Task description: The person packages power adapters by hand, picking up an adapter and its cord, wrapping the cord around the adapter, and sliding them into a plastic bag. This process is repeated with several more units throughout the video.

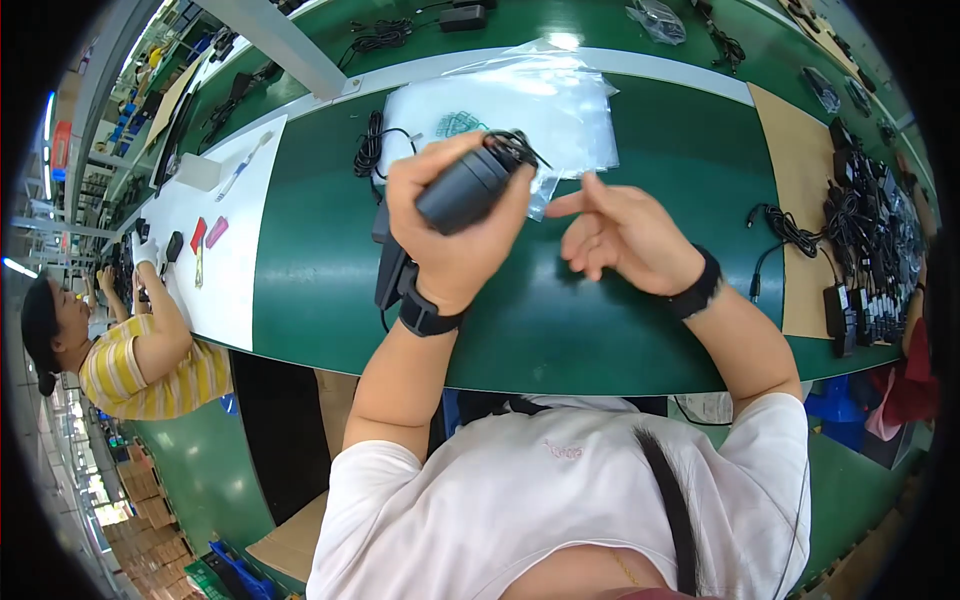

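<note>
My left hand [455, 230] is closed round a black power adapter [465, 190] with its cord bundled at the far end [512, 148]. It is raised over the green table. My right hand [630, 235] is apart from the adapter, fingers spread and holding nothing. Beyond both hands lies a stack of transparent plastic bags [575, 115], with some green rubber bands [460, 124] on it. Partly hidden by my left hand and wrist, more black adapters [391, 275] lie on the table. A coiled black cord [370, 145] sits left of the bags.
At right, many black adapters and cords [865, 240] are heaped on brown cardboard [800, 150]. One loose cord [785, 232] reaches onto the green table [680, 350]. A white sheet [235, 260] at left carries a brush and small red and pink items. Another person [140, 350] works there.
</note>
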Demonstrator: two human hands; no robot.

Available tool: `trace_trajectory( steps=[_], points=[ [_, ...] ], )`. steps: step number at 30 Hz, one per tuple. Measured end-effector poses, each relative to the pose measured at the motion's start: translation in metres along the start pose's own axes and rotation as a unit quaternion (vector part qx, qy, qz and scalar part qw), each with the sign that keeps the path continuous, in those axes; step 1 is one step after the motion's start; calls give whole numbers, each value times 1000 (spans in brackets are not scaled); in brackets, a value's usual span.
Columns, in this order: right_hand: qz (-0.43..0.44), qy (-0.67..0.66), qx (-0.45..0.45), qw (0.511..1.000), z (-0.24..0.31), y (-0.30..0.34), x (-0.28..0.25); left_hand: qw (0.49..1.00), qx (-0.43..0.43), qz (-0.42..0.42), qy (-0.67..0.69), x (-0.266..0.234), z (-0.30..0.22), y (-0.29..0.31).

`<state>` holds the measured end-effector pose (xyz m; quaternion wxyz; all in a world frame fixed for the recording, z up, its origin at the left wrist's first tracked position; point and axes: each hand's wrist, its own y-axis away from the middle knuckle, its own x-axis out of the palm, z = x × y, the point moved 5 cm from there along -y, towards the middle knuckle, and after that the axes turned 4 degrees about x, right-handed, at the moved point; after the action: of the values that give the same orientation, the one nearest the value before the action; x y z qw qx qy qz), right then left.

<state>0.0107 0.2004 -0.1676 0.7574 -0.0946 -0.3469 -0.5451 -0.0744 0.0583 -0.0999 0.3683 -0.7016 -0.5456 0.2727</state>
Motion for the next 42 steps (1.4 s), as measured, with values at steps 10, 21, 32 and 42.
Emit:
trace_trajectory(
  steps=[10,21,32,42],
  points=[
    [-232,-14,-229,945,14,-3,-4,899,-376,7,226,38,26,41],
    [-273,391,-237,846,-1,-3,-4,848,-437,-5,301,48,34,49],
    [-104,306,-172,930,-2,-5,7,871,-415,-12,261,46,17,54],
    [-202,334,-229,892,1,2,-8,896,-399,27,193,54,24,50]
  ],
)
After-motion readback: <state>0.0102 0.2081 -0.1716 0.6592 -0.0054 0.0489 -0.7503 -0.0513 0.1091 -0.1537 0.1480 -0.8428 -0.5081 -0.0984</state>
